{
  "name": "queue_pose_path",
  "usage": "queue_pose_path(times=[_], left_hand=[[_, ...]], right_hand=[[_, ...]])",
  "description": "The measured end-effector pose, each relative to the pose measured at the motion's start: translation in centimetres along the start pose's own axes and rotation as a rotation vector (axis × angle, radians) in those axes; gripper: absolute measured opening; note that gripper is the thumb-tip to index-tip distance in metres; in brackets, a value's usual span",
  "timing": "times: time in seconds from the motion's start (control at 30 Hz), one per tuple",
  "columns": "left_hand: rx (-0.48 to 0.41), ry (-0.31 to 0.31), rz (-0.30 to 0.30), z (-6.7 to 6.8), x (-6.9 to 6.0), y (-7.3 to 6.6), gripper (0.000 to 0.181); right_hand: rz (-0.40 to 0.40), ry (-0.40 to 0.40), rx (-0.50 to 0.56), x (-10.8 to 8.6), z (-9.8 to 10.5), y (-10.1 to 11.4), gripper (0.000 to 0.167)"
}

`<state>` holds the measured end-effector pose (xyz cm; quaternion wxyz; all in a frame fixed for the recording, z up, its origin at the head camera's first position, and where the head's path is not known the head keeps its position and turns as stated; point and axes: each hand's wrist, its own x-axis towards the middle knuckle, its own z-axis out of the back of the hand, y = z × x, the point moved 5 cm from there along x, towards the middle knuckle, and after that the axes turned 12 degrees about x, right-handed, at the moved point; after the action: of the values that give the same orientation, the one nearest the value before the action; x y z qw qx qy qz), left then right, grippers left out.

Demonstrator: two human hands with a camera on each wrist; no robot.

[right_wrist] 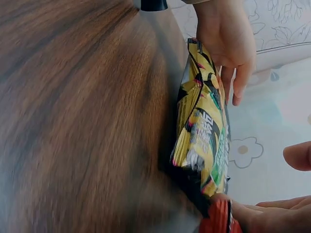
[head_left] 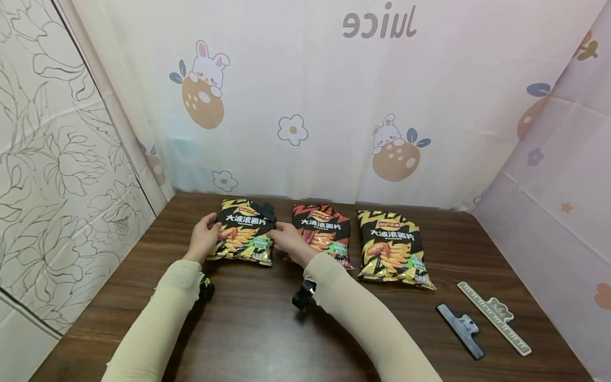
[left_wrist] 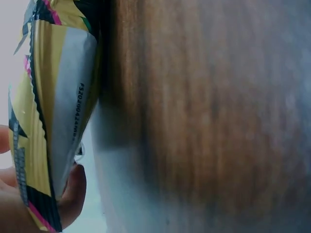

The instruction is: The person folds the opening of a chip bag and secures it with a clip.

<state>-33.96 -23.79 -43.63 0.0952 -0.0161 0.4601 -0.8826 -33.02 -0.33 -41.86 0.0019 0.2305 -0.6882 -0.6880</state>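
Note:
A yellow-and-black potato chip bag [head_left: 243, 239] lies at the left of the row, with a black clip [head_left: 265, 211] across its upper right corner. My left hand [head_left: 204, 239] grips this bag's left edge; in the left wrist view its fingers [left_wrist: 73, 196] curl at the bag's side [left_wrist: 43, 111]. My right hand [head_left: 292, 243] touches the bag's right edge, just below the clip. In the right wrist view, the right thumb [right_wrist: 299, 155] stands off the bag, and a fingertip meets its end beside the red bag [right_wrist: 221, 218].
Right of the hands lie a red-and-black chip bag [head_left: 322, 231] and another yellow-and-black one [head_left: 393, 249]. A grey clip [head_left: 459, 330] and a longer white clip [head_left: 496, 318] rest at the table's right. Curtains hang behind the brown wooden table [head_left: 248, 329].

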Motion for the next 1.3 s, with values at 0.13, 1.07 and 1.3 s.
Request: queue_pose_path(times=[0.13,1.07,1.3], left_hand=[[0.01,-0.036,-0.028,0.2,-0.4,-0.4,0.052],[0.051,0.048,-0.219,-5.5,-4.1,-6.1,0.053],[0.074,0.096,-0.245,-7.8,-4.5,-6.9,0.053]], right_hand=[[0.034,0.008,-0.006,-0.6,0.9,0.2,0.064],[0.229,-0.135,-0.081,-6.3,12.4,1.8,0.058],[0.187,-0.221,-0.111,-6.5,14.2,0.6,0.062]])
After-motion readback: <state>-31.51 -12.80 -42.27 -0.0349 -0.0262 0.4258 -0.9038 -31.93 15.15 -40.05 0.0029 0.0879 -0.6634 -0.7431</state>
